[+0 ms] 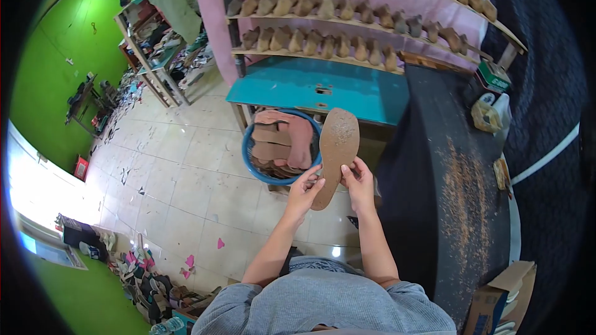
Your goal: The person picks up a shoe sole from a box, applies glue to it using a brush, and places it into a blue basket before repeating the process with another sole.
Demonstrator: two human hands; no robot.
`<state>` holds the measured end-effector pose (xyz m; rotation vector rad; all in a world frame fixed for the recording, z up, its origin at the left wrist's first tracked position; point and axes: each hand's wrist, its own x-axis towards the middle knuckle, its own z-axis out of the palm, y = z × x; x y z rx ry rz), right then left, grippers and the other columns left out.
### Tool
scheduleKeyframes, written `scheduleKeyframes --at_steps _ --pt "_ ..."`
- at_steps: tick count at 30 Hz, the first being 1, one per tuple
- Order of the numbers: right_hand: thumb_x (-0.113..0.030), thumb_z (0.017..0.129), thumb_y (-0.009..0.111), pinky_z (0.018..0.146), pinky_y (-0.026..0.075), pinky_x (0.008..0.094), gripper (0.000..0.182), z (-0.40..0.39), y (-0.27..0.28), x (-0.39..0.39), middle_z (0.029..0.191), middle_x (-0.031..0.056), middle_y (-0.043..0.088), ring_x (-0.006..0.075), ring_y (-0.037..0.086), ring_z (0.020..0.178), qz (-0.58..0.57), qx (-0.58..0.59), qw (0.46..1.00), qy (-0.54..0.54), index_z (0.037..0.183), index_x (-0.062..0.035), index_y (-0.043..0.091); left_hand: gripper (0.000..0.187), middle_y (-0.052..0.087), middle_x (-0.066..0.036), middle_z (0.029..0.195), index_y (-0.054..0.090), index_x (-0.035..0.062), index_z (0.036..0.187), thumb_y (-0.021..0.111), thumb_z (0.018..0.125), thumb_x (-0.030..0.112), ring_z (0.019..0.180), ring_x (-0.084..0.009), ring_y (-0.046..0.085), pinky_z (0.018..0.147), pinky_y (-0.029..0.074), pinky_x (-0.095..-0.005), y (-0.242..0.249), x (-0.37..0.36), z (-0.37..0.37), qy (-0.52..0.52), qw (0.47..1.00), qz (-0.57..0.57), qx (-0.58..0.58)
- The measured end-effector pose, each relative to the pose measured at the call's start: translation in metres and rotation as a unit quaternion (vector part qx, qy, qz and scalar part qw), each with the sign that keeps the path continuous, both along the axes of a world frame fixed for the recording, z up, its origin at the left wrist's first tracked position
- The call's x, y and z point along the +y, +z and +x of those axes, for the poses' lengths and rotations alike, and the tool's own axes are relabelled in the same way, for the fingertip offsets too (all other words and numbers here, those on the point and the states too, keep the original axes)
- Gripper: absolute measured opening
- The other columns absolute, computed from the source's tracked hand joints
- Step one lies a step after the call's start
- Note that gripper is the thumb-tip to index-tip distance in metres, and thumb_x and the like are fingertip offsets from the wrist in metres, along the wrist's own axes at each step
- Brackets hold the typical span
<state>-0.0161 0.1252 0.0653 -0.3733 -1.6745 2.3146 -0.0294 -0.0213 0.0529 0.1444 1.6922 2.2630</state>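
And it's a matt insole (332,170) between the hands (302,192), rough and flecked near its top (smoother lower down); just beyond them, a glossy plastic basin (273,180); farther off, a painted bench (273,84); to their right, dull cloth (427,111) under coarse shavings (462,201); left, shiny floor tiles (192,183).

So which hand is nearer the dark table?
Right. The right hand holds the sole on the side facing the table; the left hand, on the far side.
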Motion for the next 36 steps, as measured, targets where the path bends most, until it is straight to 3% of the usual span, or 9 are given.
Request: scheduleKeyframes --at_steps 6,13,15,16,18,21,25,34,36 --pt "-0.005 0.087 0.056 0.070 0.053 0.0271 0.033 -0.063 -0.009 -0.073 0.103 0.0056 0.055 0.0133 0.058 0.087 -0.025 -0.004 1.000 0.014 0.118 0.0007 0.049 0.042 0.056 -0.002 0.096 0.049 0.0042 0.122 0.063 0.084 0.016 0.090 -0.0096 0.051 0.079 0.040 -0.0238 0.000 -0.078 -0.043 0.050 0.995 -0.081 -0.008" --pt "-0.006 0.086 0.058 0.062 0.047 0.0218 0.029 -0.109 -0.004 -0.119 0.096 0.0012 0.053 0.0075 0.053 0.080 -0.037 0.017 0.999 0.009 0.114 -0.0022 0.050 0.040 0.057 -0.004 0.096 0.050 0.0038 0.117 0.063 0.085 0.024 0.089 -0.0120 0.052 0.074 0.042 -0.0234 -0.017 -0.116 -0.077 0.097 0.995 -0.029 -0.014" --pt "-0.006 0.086 0.058 0.063 0.048 0.0218 0.029 -0.120 -0.003 -0.124 0.096 0.0015 0.052 0.0076 0.053 0.080 -0.030 0.028 0.999 0.005 0.114 -0.0020 0.050 0.038 0.055 -0.004 0.102 0.049 0.0044 0.116 0.061 0.086 0.025 0.092 -0.0140 0.053 0.077 0.044 -0.0288 -0.008 -0.122 -0.081 0.108 0.985 -0.035 -0.131" --pt "-0.006 0.086 0.058 0.063 0.048 0.0217 0.029 -0.127 -0.003 -0.125 0.096 0.0018 0.052 0.0077 0.053 0.080 -0.023 0.038 0.999 0.002 0.113 -0.0019 0.050 0.038 0.055 -0.004 0.102 0.049 0.0044 0.116 0.061 0.086 0.025 0.092 -0.0140 0.053 0.077 0.044 -0.0288 -0.012 -0.124 -0.087 0.109 0.985 -0.034 -0.129" --pt "-0.005 0.085 0.059 0.064 0.048 0.0225 0.028 -0.141 -0.008 -0.125 0.098 0.0022 0.053 0.0082 0.054 0.080 -0.023 0.039 0.999 0.001 0.112 -0.0020 0.051 0.035 0.050 -0.006 0.109 0.045 0.0038 0.116 0.057 0.089 0.021 0.096 -0.0171 0.053 0.084 0.047 -0.0412 -0.022 -0.127 -0.094 0.087 0.985 0.017 -0.151" --pt "-0.006 0.085 0.060 0.065 0.048 0.0231 0.025 -0.158 -0.005 -0.125 0.098 0.0026 0.055 0.0085 0.055 0.080 -0.042 0.034 0.999 0.002 0.108 -0.0027 0.052 0.033 0.049 -0.007 0.107 0.043 0.0033 0.117 0.053 0.091 0.020 0.094 -0.0185 0.054 0.083 0.050 -0.0417 -0.028 -0.127 -0.107 0.097 0.983 0.068 -0.142" --pt "-0.013 0.087 0.058 0.068 0.044 0.0209 0.024 -0.186 -0.003 -0.113 0.094 0.0028 0.060 0.0078 0.055 0.083 -0.101 0.032 0.993 0.046 0.108 -0.0018 0.052 0.025 0.050 -0.010 0.108 0.046 0.0003 0.111 0.053 0.090 0.012 0.094 -0.0218 0.056 0.077 0.054 -0.0375 -0.031 -0.121 -0.126 0.115 0.975 0.129 -0.140" --pt "-0.024 0.088 0.060 0.061 0.040 0.0182 0.024 -0.243 0.011 -0.069 0.091 -0.0016 0.059 0.0043 0.053 0.078 -0.084 0.082 0.993 -0.029 0.103 -0.0063 0.054 0.035 0.051 -0.010 0.107 0.040 0.0021 0.117 0.057 0.088 0.013 0.089 -0.0152 0.055 0.072 0.052 -0.0261 -0.062 -0.103 -0.195 0.160 0.985 -0.054 -0.024" --pt "-0.024 0.087 0.061 0.060 0.041 0.0197 0.024 -0.249 0.007 -0.064 0.090 -0.0019 0.058 0.0051 0.052 0.078 -0.051 0.044 0.997 -0.032 0.103 -0.0080 0.054 0.043 0.051 -0.008 0.106 0.038 0.0039 0.117 0.063 0.084 0.017 0.089 -0.0143 0.053 0.070 0.049 -0.0252 -0.071 -0.094 -0.204 0.289 0.957 0.011 -0.029"
